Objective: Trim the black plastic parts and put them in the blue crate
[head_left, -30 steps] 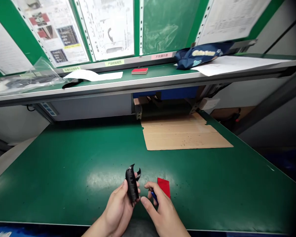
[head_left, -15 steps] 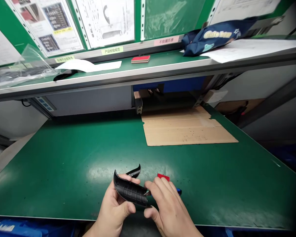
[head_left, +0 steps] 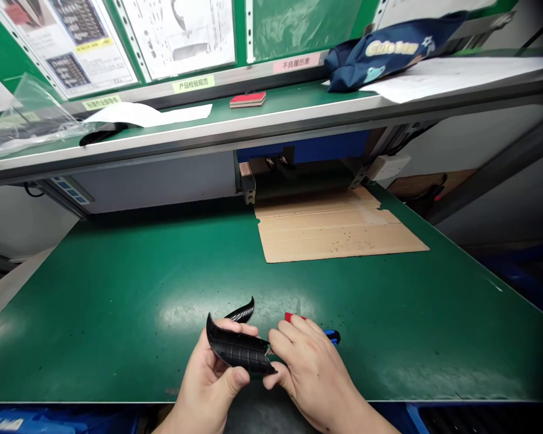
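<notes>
Left grip (head_left: 210,367): clamped on a curved, ribbed black plastic shell (head_left: 238,352), with the thumb across its lower edge and the shell held roughly level above the table. Right grip (head_left: 314,364): closed around a blue-handled tool (head_left: 332,336), its handle end showing past the knuckles and its small metal tip (head_left: 268,349) at the right end of the shell. From my remote station I log both grips as close together, linked through the shell. Next entry: a thin curved black piece (head_left: 243,311), just beyond the left grip; I cannot tell whether it rests on the table or joins the shell. Next: a red pad (head_left: 292,316), mostly hidden behind the right grip, on the green-matted table (head_left: 95,343). Farther back on the table lies a flattened cardboard sheet (head_left: 339,232). On the shelf (head_left: 289,96) above the table I count a red-topped block (head_left: 248,99), white paper (head_left: 145,114), a small black item (head_left: 102,134), a clear plastic bag (head_left: 31,117), and a navy printed pouch (head_left: 382,51) on more white paper (head_left: 452,75). Printed inspection sheets (head_left: 176,36) hang in plastic sleeves behind the shelf.
</notes>
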Motion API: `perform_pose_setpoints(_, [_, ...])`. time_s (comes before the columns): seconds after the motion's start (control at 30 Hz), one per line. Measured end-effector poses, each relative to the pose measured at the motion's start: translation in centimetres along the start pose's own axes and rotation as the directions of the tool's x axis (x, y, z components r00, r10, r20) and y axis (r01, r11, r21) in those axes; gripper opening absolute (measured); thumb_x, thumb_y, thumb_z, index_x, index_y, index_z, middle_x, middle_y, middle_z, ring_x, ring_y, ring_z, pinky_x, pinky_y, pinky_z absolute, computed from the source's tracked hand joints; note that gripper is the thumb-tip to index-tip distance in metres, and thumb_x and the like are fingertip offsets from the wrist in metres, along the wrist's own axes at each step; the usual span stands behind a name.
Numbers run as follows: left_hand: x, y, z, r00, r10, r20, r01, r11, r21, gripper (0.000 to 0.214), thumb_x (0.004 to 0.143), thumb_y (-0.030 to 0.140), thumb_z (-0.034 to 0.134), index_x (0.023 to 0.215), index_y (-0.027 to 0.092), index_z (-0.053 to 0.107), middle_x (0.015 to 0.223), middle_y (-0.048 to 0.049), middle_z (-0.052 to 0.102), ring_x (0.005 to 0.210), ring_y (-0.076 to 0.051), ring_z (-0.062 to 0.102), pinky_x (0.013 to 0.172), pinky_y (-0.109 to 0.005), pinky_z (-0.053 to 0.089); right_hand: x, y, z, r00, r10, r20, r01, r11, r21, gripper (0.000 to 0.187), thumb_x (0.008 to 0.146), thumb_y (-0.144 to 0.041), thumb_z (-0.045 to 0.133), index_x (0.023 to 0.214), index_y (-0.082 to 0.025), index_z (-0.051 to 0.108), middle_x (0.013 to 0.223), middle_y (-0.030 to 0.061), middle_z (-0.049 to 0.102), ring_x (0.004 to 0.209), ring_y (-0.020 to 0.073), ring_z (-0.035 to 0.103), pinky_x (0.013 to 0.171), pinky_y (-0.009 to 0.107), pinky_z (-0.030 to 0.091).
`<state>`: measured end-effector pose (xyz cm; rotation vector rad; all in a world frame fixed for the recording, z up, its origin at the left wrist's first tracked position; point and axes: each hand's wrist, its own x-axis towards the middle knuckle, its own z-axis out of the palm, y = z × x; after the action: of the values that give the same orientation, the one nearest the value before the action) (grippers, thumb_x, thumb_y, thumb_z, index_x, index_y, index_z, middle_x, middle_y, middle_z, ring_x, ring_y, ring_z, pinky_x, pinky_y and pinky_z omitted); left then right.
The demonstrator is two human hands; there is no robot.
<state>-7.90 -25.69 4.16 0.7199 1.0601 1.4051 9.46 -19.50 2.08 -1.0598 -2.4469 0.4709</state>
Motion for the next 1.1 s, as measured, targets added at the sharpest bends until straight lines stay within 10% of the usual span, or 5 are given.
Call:
perform_pose_setpoints(0.23, [-0.2,-0.2,-0.3,0.999,0.019,0.045,-0.018,1.000,-0.010,0.037,0.071,0.033,0.076,0.102,0.021,0.058,0.105,-0.0093,0.066,0.105,-0.029,0.060,0.090,-0.040,0.049,0.0,0.0,0.3,0.998,-0.034,0.057,0.024,0.986,0.167,0.062,0.090,-0.069,0.019,0.065,-0.019,0.047,0.063,0.0002,0.050,0.061,0.0160,0.040,0.059,0.030,0.024])
perform_pose_setpoints(0.47, [-0.1,-0.8,-0.2,0.997,-0.063,0.046,0.072,0.973,-0.218,0.046,0.068,0.031,0.079,0.107,0.025,0.056,0.108,-0.0051,0.066,0.104,-0.027,0.061,0.091,-0.037,0.048,-0.3,0.0,0.1,0.981,0.092,0.171,-0.181,0.752,0.634,0.062,0.077,-0.081,0.033,0.069,-0.021,0.039,0.067,-0.0033,0.044,0.063,0.0140,0.041,0.057,0.026,0.029])
perform_pose_setpoints(0.8, [0.0,-0.6,-0.2,0.995,-0.058,0.080,0.076,0.969,-0.236,0.039,0.074,0.027,0.075,0.108,0.026,0.055,0.111,-0.0035,0.064,0.105,-0.023,0.061,0.091,-0.034,0.047,-0.5,-1.5,0.5,0.991,0.115,0.062,-0.130,0.794,0.594,0.061,0.085,-0.075,0.018,0.081,-0.021,0.045,0.078,0.0015,0.045,0.073,0.0195,0.041,0.067,0.031,0.030])
perform_pose_setpoints(0.97, [0.0,-0.8,-0.7,0.994,-0.009,0.111,0.023,0.991,-0.130,0.037,0.075,0.026,0.073,0.108,0.026,0.055,0.111,-0.0044,0.064,0.107,-0.025,0.060,0.093,-0.036,0.047,-0.6,0.1,-0.3,0.935,-0.020,0.354,-0.275,0.587,0.761,0.061,0.088,-0.073,0.022,0.070,-0.019,0.044,0.066,-0.0024,0.039,0.062,0.0142,0.038,0.059,0.027,0.028])
perform_pose_setpoints(1.1, [0.0,-1.0,-1.2,0.985,0.069,0.159,-0.074,0.997,0.025,0.032,0.079,0.024,0.069,0.108,0.027,0.055,0.113,-0.0057,0.063,0.110,-0.025,0.058,0.094,-0.038,0.047,-0.7,0.4,-0.7,0.931,0.102,0.351,-0.358,0.446,0.821,0.052,0.087,-0.069,0.038,0.077,-0.019,0.047,0.068,-0.0039,0.038,0.063,0.0126,0.036,0.059,0.025,0.028])
